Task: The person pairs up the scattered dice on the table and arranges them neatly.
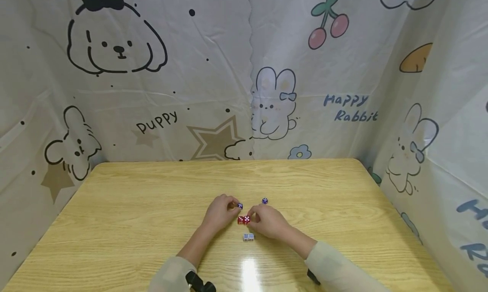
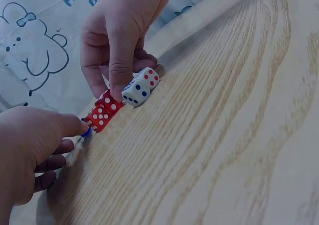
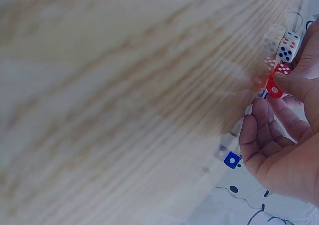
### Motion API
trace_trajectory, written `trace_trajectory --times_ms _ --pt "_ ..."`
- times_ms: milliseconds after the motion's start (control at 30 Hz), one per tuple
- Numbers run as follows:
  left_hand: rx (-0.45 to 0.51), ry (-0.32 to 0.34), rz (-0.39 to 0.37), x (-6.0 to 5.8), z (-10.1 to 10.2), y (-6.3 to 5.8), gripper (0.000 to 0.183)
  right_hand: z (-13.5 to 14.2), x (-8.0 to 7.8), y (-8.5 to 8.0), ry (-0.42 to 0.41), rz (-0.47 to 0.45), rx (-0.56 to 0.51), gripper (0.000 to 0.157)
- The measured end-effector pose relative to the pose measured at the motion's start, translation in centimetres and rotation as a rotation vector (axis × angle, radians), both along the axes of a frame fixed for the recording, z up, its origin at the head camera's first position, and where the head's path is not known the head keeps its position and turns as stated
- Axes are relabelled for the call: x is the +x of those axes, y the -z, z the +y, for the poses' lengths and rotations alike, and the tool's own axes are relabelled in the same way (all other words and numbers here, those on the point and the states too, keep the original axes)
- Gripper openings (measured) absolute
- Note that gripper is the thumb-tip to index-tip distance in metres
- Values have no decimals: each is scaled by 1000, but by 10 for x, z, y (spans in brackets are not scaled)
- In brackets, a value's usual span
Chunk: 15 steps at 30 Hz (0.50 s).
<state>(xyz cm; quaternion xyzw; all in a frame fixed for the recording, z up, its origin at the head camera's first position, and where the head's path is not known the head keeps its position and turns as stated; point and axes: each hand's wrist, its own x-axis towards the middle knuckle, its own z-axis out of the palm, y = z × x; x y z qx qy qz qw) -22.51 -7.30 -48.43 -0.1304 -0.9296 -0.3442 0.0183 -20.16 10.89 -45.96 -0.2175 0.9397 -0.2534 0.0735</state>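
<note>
In the head view my left hand (image 1: pixel 221 211) pinches a blue die (image 1: pixel 240 205) between thumb and fingers, just beyond a pair of red dice (image 1: pixel 241 220). The left wrist view shows that blue die (image 2: pixel 85 129) mostly covered by the thumb, close against the red dice (image 2: pixel 100 117). My right hand (image 1: pixel 270 221) holds the right-hand red die (image 1: pixel 247 219) at its fingertips; the two red dice sit side by side. Two white dice (image 1: pixel 248 237) stand together nearer me. Another blue die (image 1: pixel 264 200) lies alone beyond my right hand.
All the dice are on a wood-grain table (image 1: pixel 133 207). A printed cloth (image 1: pixel 213 72) with cartoon animals hangs behind and on both sides of it. A bright reflection lies on the near part of the tabletop.
</note>
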Motion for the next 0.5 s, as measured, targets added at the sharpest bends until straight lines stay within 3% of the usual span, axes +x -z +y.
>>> trace_trajectory --times_ms 500 --pt "2 1 15 0 1 4 13 3 0 -1 8 -2 3 24"
